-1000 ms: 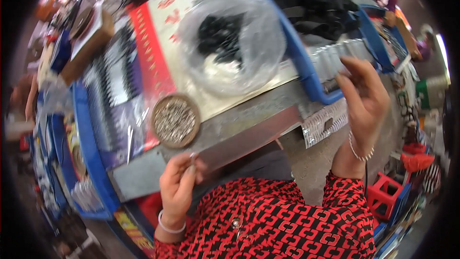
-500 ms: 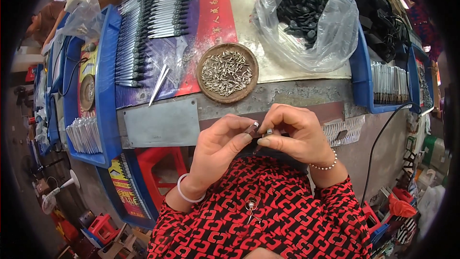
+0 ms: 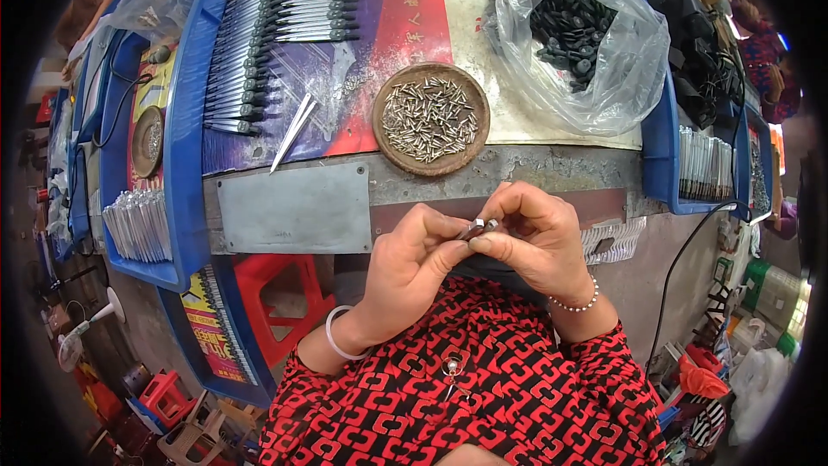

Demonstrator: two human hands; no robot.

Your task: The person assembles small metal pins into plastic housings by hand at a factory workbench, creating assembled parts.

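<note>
An assembly workshop: the worn workbench (image 3: 561, 162) bears a dish (image 3: 423, 169) of metal pins (image 3: 429, 121) by its front edge, rows of matching metal pieces (image 3: 246, 47) farther left, blue parts trays (image 3: 190, 121) at both sides.

Bright metal glinting right between my fingers (image 3: 504, 248): small pieces (image 3: 476, 225), silvery ends, smooth. Ahead, by near edge of table (image 3: 535, 164), brown bowl (image 3: 405, 164), matt, wood-like, rim rough; pins (image 3: 431, 121) inside shiny metal. Left along that edge, grey plate (image 3: 293, 211), metal-looking, dull, scuffed. Bare table edge grey, rough, worn. Toward right edge, clear plastic bag (image 3: 595, 116), crinkled, glossy; black parts (image 3: 573, 26) in it plastic-looking, soft sheen. Blue bins (image 3: 191, 82) at left and right edges, smooth plastic. My sleeves (image 3: 302, 380) now: printed cloth, matt, soft folds.
</note>
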